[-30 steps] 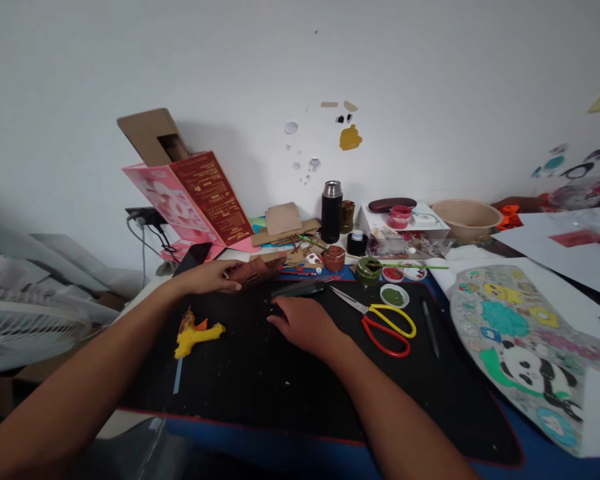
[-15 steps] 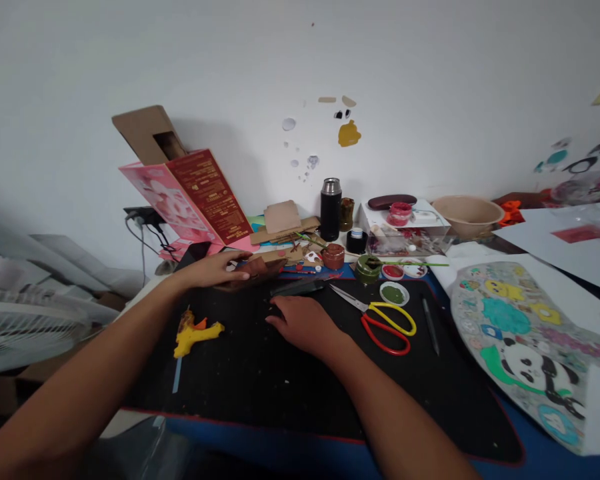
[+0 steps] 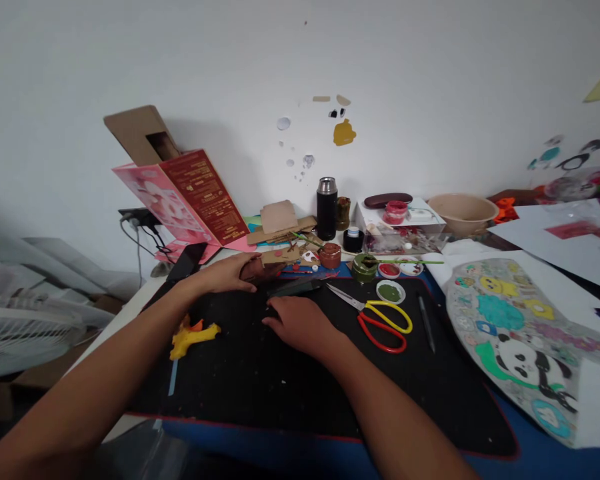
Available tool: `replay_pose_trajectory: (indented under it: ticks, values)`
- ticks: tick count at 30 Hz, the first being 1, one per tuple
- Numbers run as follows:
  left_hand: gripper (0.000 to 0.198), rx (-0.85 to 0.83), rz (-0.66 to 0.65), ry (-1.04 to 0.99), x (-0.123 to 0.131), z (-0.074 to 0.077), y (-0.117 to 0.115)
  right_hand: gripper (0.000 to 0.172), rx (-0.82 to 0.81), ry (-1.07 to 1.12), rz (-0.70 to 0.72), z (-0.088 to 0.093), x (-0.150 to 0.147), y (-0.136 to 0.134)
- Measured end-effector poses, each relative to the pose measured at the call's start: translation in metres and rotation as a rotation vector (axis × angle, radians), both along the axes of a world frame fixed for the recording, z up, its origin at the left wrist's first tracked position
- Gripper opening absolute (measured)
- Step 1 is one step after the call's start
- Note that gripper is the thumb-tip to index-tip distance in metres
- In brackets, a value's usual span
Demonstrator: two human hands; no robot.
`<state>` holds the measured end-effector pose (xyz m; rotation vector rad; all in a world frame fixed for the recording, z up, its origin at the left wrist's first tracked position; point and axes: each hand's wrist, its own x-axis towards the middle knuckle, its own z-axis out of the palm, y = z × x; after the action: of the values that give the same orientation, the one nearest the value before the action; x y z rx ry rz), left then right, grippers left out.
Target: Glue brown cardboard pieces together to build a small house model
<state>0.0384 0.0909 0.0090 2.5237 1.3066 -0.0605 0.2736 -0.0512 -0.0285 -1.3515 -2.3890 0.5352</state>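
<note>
My left hand reaches to the back of the black mat, with thumb and fingers closed around a brown cardboard piece. My right hand rests palm down on the mat and holds nothing that I can see, its thumb and forefinger a little apart. Just behind it lies a dark, long object whose kind I cannot make out. Scissors with one yellow and one red handle lie partly opened to its right. A yellow branch-shaped piece on a pale blue strip is beside my left forearm.
Green paint and brown paint stand in jars behind the mat, near a black flask. At right are a pen and a painted board. A pink box leans left, above a phone; a fan stands far left.
My left hand has moved slightly right and closed around the brown cardboard piece. More of the phone shows behind it. My right hand stays about where it was; the view has shifted a little.
</note>
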Motion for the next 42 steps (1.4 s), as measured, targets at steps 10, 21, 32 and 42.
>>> replay_pose_trajectory:
  ticks: [10, 21, 32, 42]
  values:
    - [0.08, 0.107, 0.02, 0.039, 0.008, -0.003, -0.009, 0.038, 0.015, -0.01, 0.004, -0.002, -0.001, 0.0]
    - [0.068, 0.053, -0.005, 0.016, 0.008, -0.001, -0.005, 0.036, 0.009, -0.032, 0.015, 0.003, -0.001, -0.002]
    - [0.076, 0.025, 0.011, 0.032, 0.01, 0.0, -0.002, 0.034, 0.018, -0.051, 0.015, 0.002, -0.001, -0.002]
    - [0.064, -0.022, -0.032, 0.019, 0.012, 0.003, 0.003, 0.033, 0.049, -0.059, 0.023, 0.0, -0.001, -0.002]
